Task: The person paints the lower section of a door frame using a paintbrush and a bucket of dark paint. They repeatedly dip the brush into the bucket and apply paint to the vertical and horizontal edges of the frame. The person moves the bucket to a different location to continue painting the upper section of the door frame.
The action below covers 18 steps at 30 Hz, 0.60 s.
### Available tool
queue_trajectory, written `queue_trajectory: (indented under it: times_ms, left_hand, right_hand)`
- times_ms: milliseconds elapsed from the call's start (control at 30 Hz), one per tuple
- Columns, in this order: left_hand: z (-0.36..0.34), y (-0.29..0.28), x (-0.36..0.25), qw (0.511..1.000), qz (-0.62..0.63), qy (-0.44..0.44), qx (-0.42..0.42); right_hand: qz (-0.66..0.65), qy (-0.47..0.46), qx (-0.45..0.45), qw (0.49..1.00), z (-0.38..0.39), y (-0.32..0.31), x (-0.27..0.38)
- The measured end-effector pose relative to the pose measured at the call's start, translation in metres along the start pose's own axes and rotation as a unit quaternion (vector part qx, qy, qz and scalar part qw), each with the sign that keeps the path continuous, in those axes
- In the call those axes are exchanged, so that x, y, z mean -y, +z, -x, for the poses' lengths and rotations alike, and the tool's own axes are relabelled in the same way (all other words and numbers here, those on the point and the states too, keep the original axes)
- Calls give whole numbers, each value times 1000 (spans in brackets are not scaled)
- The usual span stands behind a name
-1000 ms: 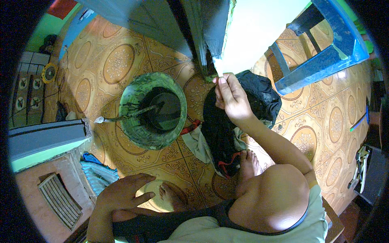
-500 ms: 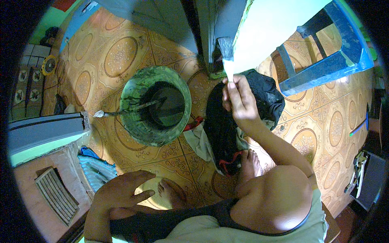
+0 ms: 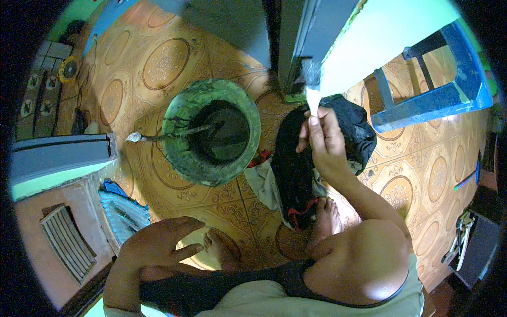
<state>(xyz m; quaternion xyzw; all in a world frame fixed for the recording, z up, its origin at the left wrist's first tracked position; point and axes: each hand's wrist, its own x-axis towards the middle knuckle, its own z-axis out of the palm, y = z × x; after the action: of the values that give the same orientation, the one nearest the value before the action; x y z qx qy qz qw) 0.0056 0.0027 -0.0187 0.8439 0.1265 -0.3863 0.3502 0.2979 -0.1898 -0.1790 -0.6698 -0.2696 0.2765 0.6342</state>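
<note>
at the low end of the gray frame point(image 3: 322, 37), a brush point(image 3: 313, 100) seems to meet the surface with its bristles, its pale handle pinched in the fingers of the right hand point(image 3: 328, 145). the bristles show more fully than a second ago, so the brush has probably turned flatter for a broader stroke. near that hand, black cloth point(image 3: 293, 166) lies on the tiled floor point(image 3: 222, 203); left of it stands a bucket point(image 3: 177, 158), a slender tool point(image 3: 153, 138) across its rim. the left hand point(image 3: 158, 243) holds nothing, thumb spread wide.
</note>
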Motion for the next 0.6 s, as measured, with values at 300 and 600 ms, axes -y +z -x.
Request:
queue_trajectory:
  times_ms: [300, 600]
  left_hand:
    - [9, 0, -1, 1000, -9, -24, -2]
    - [17, -8, -6, 1000, 21, -14, -9]
  right_hand:
    - [62, 38, -20, 997, -17, -2, -14]
    - [164, -62, -39, 984, 12, -2, 10]
